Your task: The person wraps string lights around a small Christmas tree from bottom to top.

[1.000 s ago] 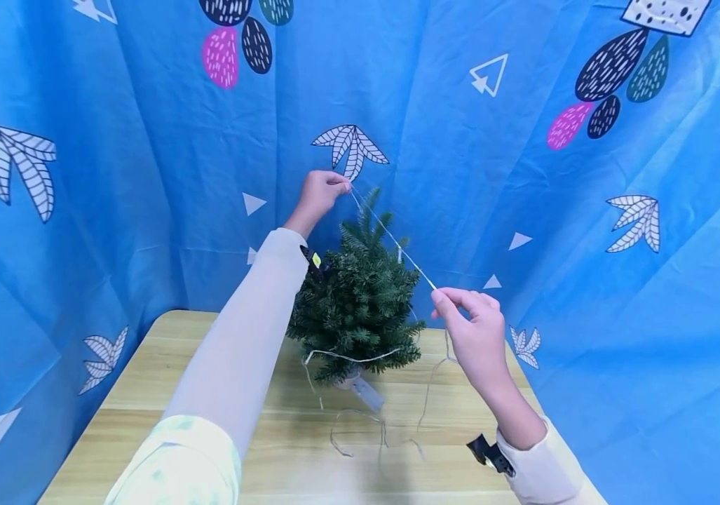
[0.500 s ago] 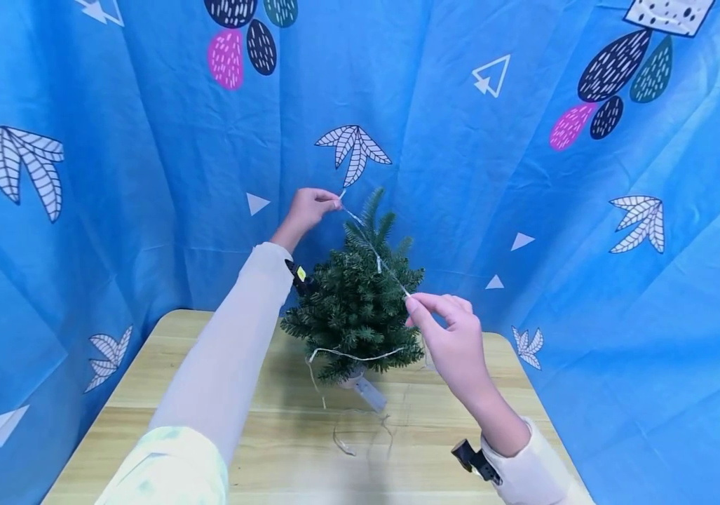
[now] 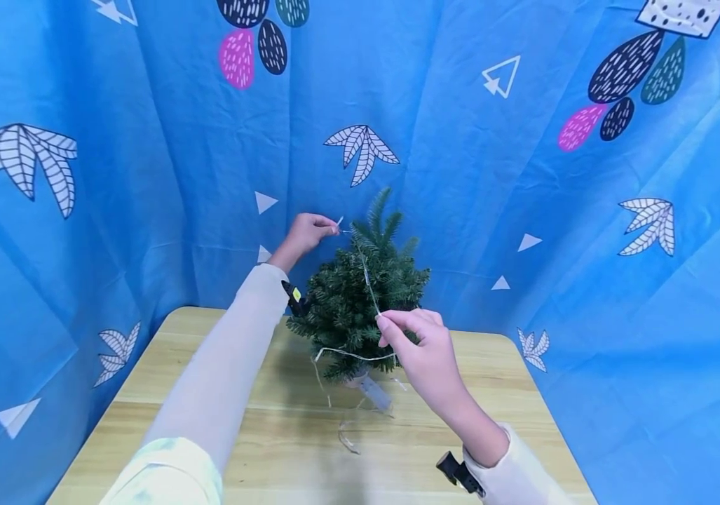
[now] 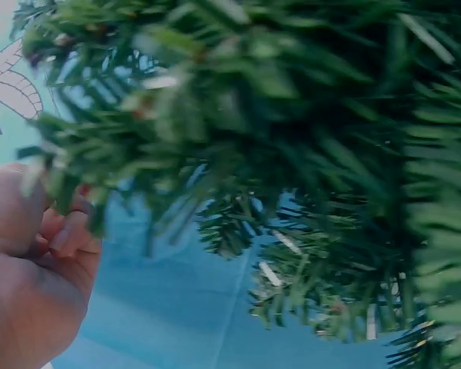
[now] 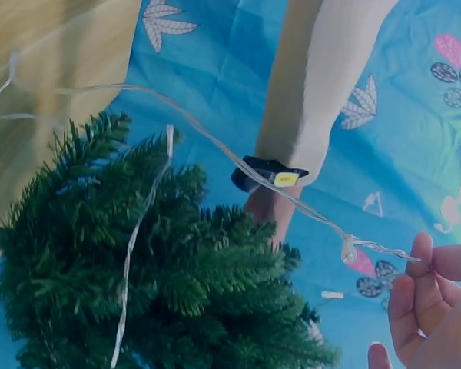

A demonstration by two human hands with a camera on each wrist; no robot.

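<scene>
Pinching a string of fairy lights (image 3: 368, 278) between left hand (image 3: 310, 231) and right hand (image 3: 425, 344), across a tabletop Christmas tree (image 3: 348, 300).

Seen from the head, the held span's long axis runs from the right fingertips toward 11 o'clock, in front of the upper branches; thumb and finger of each hand are clamped on the wire, slightly slack between them; the left hand is the farther, at the tree's 11 o'clock, the right hand the nearer, at 4 o'clock; another length of light wire (image 3: 341, 351) crosses the lowest branches at 6 o'clock; the tree's pale base (image 3: 355, 379) on the wooden table (image 3: 284, 449) may be a pot, too hidden to tell its contents; a pale rectangular piece (image 3: 375, 393) sits just beside it at 5 o'clock.
</scene>
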